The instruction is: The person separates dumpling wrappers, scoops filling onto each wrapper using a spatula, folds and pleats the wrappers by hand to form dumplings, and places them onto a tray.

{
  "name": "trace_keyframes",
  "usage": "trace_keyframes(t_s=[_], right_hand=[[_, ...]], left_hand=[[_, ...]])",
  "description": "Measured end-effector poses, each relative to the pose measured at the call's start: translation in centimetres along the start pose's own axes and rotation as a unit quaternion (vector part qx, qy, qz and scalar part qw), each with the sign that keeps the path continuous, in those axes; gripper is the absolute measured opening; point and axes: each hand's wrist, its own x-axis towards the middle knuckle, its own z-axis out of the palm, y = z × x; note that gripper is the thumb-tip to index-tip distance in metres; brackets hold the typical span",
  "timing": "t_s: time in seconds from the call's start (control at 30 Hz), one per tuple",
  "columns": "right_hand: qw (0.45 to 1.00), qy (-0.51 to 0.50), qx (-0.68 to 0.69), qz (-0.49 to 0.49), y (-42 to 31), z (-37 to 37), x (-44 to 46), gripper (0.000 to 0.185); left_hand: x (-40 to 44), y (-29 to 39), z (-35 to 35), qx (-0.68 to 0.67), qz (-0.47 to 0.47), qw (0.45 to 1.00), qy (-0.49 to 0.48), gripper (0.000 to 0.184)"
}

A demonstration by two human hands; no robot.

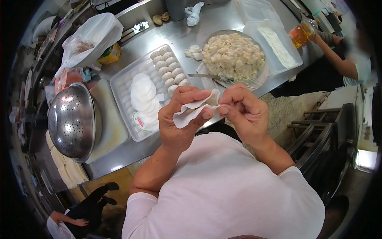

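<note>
In front of my chest, my left hand (179, 113) cups a round white dumpling wrapper (190, 112) folded partway over, its left end gaping. With thumb and fingers, my right hand (246, 113) pinches the wrapper's right edge together. Any filling inside is mostly hidden. Beyond my hands lies a round platter heaped with pale, chunky filling (232, 55), and a flat metal spreader (205, 75) rests at its near edge. To the left, a clear plastic tray (133, 133) holds rows of shaped dumplings (167, 65) and a fanned stack of round wrappers (144, 95).
A perforated steel colander (71, 121) sits at the left beside a cutting board (107, 115). Behind it stands a plastic bag (93, 36). At right are a plastic container (294, 59) and another person's hand (316, 39) on an oil bottle (300, 35). Someone else is at lower left.
</note>
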Motion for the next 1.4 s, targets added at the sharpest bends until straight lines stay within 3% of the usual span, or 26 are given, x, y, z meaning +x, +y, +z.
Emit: trace_keyframes(t_s=[0.07,0.1,0.17,0.2,0.27,0.3,0.37,0.4,0.43,0.47,0.5,0.57,0.6,0.67,0.8,0.87,0.93,0.97,1.13,1.23,1.4], right_hand=[[0.988,0.009,-0.082,-0.134,0.2,0.4,0.6,0.017],[0.988,0.006,-0.083,-0.133,-0.4,1.1,0.6,0.017],[0.976,0.052,0.207,0.039,-2.1,2.5,0.7,0.013],[0.976,0.050,0.206,0.040,-2.0,2.3,0.5,0.013],[0.997,-0.035,0.060,0.015,-1.6,1.4,0.4,0.017],[0.997,-0.038,0.058,0.016,-1.6,1.5,0.5,0.017],[0.993,-0.069,-0.042,-0.086,-1.7,1.9,0.9,0.015],[0.993,-0.072,-0.043,-0.085,-2.2,2.7,0.9,0.015],[0.997,-0.037,0.055,-0.044,-2.8,3.8,0.7,0.014],[0.989,0.000,0.151,-0.003,-3.2,4.5,0.5,0.014],[0.989,-0.002,0.150,-0.002,-3.3,4.5,0.5,0.014],[0.999,-0.030,-0.014,-0.020,-3.5,4.2,0.4,0.014],[0.999,-0.031,-0.015,-0.018,-3.5,4.0,0.4,0.014],[0.976,-0.094,-0.147,-0.131,-3.6,3.9,0.8,0.018],[0.981,-0.064,-0.126,-0.129,-3.9,4.9,0.4,0.018],[0.967,-0.082,-0.191,-0.147,-4.6,5.0,0.4,0.020],[0.961,-0.097,-0.205,-0.161,-4.5,4.7,0.4,0.020],[0.953,-0.111,-0.218,-0.176,-4.4,4.5,0.5,0.019],[0.959,-0.100,-0.181,-0.196,-4.2,3.9,0.5,0.019],[0.957,-0.123,-0.181,-0.191,-4.4,2.7,0.8,0.020],[0.955,-0.143,-0.144,-0.215,-3.3,0.6,1.2,0.023]], left_hand=[[-0.2,-0.1,-0.6,0.034,0.017,0.999,-0.011,0.040],[-0.3,0.3,-0.9,0.033,0.018,0.999,-0.008,0.040],[-0.4,1.3,-1.2,0.035,-0.016,0.998,-0.041,0.040],[-0.6,1.6,-1.3,0.033,-0.016,0.999,-0.038,0.040],[-0.8,2.1,-1.6,0.026,-0.032,0.999,-0.022,0.042],[-0.9,2.2,-1.9,0.025,-0.031,0.999,-0.019,0.042],[-0.9,2.2,-2.8,0.038,0.038,0.997,-0.053,0.042],[-1.1,2.6,-3.0,0.012,0.018,0.998,-0.055,0.040],[-1.1,3.0,-3.1,0.011,0.018,0.998,-0.052,0.040],[-0.9,3.5,-3.4,0.054,0.031,0.995,-0.079,0.038],[-0.8,3.9,-3.6,0.098,0.044,0.989,-0.105,0.036],[-1.4,4.3,-3.2,0.034,0.008,0.997,-0.061,0.036],[-1.8,4.4,-3.1,-0.030,-0.029,0.999,-0.020,0.037],[-2.4,4.4,-3.6,-0.013,-0.014,0.999,-0.028,0.037],[-2.2,5.3,-4.2,0.064,0.017,0.995,-0.073,0.038],[-2.5,5.3,-4.0,0.084,0.020,0.993,-0.083,0.038],[-2.8,5.2,-3.2,-0.032,-0.002,0.999,0.008,0.039],[-2.9,5.0,-3.3,-0.031,-0.003,0.999,0.010,0.039],[-3.1,5.4,-2.7,0.062,-0.020,0.997,-0.040,0.037],[-3.5,5.1,-1.0,0.009,-0.032,0.999,0.032,0.038],[-3.1,4.9,0.5,0.117,0.013,0.993,-0.005,0.042]])
